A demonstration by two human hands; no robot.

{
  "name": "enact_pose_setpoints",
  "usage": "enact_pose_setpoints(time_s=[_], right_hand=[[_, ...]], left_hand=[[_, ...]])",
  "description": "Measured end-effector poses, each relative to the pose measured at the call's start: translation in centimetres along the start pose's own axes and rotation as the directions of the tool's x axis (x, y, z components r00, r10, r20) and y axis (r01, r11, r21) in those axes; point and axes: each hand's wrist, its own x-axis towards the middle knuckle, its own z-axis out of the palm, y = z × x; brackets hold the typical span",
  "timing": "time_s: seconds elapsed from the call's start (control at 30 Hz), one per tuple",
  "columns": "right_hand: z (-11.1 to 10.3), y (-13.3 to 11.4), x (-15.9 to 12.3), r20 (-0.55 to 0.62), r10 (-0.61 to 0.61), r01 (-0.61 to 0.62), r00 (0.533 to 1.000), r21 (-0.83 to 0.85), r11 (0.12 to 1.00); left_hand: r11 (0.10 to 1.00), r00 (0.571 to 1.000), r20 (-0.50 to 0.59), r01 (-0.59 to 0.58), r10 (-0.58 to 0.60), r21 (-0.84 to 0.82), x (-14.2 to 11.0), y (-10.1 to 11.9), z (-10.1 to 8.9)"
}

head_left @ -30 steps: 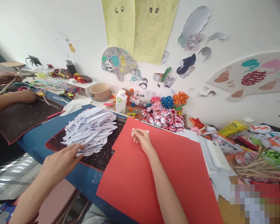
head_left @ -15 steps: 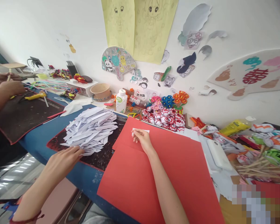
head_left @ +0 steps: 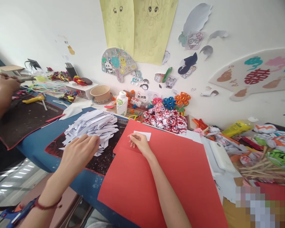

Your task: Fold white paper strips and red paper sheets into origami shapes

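Note:
My left hand (head_left: 80, 152) is raised in front of a heap of folded white paper strips (head_left: 90, 125). Its fingers are curled together, and whatever they might pinch is hidden behind the knuckles. Over the large red paper sheets (head_left: 180, 171) hovers my right hand (head_left: 139, 144), its fingers loosely bent and a little apart, with nothing visible in them. A small white paper piece (head_left: 146, 135) lies on the red sheet just behind that hand, partly covered by it.
Beneath the strips is a dark mat (head_left: 104, 163). Behind stand a white bottle (head_left: 122, 104), a round tan container (head_left: 100, 92) and red-white paper flowers (head_left: 168, 120). A co-worker's hands (head_left: 8, 84) are at the far left, near a yellow glue gun (head_left: 33, 99).
My left hand has lifted off the heap's near edge and moved right and up, its fingers now curled. My right hand has shifted slightly left, uncovering more of the white piece.

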Motion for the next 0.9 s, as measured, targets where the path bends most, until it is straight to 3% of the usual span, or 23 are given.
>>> enact_pose_setpoints(time_s=[0.13,0.27,0.47,0.6,0.9], right_hand=[[0.3,0.2,-0.2,0.047,0.004,-0.002,0.999,-0.04,0.999],[-0.2,0.1,-0.2,0.043,-0.007,0.009,0.999,-0.049,0.999],[-0.5,0.3,0.0,0.052,-0.01,0.014,0.999,-0.064,0.998],[-0.5,0.7,0.0,0.065,-0.021,0.026,0.998,-0.077,0.997],[-0.6,1.0,0.1,0.071,-0.028,0.036,0.997,-0.103,0.994]], left_hand=[[0.995,0.996,-0.007,-0.083,0.084,0.063,4.2,1.5,0.7],[0.984,0.996,-0.004,-0.093,0.094,0.154,6.3,1.7,1.7],[0.969,0.994,0.018,-0.105,0.104,0.224,7.5,1.4,2.8],[0.973,0.996,-0.022,-0.08,0.087,0.216,8.1,1.6,3.4],[0.973,0.991,-0.081,-0.085,0.104,0.215,7.5,1.6,3.5]])
